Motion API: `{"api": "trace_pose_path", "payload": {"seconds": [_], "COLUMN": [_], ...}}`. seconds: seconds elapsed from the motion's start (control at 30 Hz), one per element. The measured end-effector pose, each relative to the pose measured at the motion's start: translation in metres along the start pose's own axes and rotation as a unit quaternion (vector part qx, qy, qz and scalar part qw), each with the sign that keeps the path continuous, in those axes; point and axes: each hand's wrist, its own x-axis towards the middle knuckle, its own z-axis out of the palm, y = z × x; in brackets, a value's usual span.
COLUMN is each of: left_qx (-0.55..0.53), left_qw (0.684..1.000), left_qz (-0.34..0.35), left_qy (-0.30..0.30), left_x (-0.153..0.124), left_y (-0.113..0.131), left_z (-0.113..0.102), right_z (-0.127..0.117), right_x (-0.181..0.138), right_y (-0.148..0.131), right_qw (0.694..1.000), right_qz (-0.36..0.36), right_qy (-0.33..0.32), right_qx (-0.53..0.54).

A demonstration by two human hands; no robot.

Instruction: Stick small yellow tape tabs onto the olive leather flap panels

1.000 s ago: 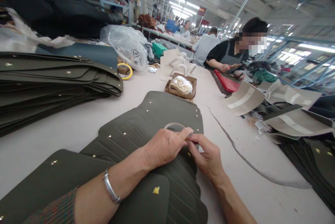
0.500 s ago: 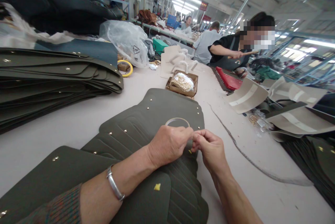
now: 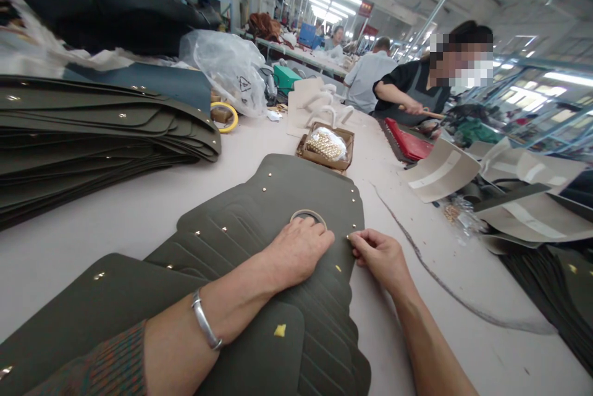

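Note:
My left hand (image 3: 299, 251), with a metal bangle at its wrist, is closed round a narrow roll of tape (image 3: 309, 213) over the dark green leather-like panels (image 3: 259, 217). Only the roll's far rim shows; the rest is behind my fingers. At the right edge of the top panel, my right hand (image 3: 377, 254) pinches thumb and forefinger together. A tiny bright bit shows at those fingertips, too small to name. Small gold studs dot the panels, which overlap in a fanned pile. Yellow scraps (image 3: 280, 330) stick to some of them.
A thick stack of similar panels (image 3: 106, 130) lies on the left. Beyond my hands stands a cardboard box (image 3: 351, 139) holding gold-coloured chain. A yellow tape roll (image 3: 235, 119) is near a clear plastic bag (image 3: 227, 68). Beige pieces (image 3: 440, 170) lie right; a co-worker (image 3: 417, 87) holds a stick-like tool.
My hands, close together at the tape before, have come apart. The right has shifted slightly right to the panel's edge, and the left has lowered with the tape roll.

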Motion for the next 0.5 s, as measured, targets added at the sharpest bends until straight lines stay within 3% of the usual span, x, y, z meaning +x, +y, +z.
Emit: {"api": "trace_pose_path", "payload": {"seconds": [0.23,0.37,0.5], "left_qx": [-0.007,-0.009,-0.016], "left_qw": [1.000,1.000,1.000], "left_qz": [-0.007,0.000,0.003], "left_qy": [-0.001,0.003,0.010], "left_x": [0.0003,0.0004,0.0018], "left_y": [-0.0003,-0.0019,-0.0033], "left_z": [-0.0002,0.0011,0.0015], "right_z": [0.0059,0.0075,0.0023], "right_x": [0.0026,0.0067,0.0030], "right_y": [-0.0039,-0.0034,0.0012], "right_qw": [0.982,0.986,0.998], "right_qz": [-0.105,-0.082,-0.027], "right_qy": [0.038,0.028,0.038], "right_qx": [-0.154,-0.142,-0.048]}}
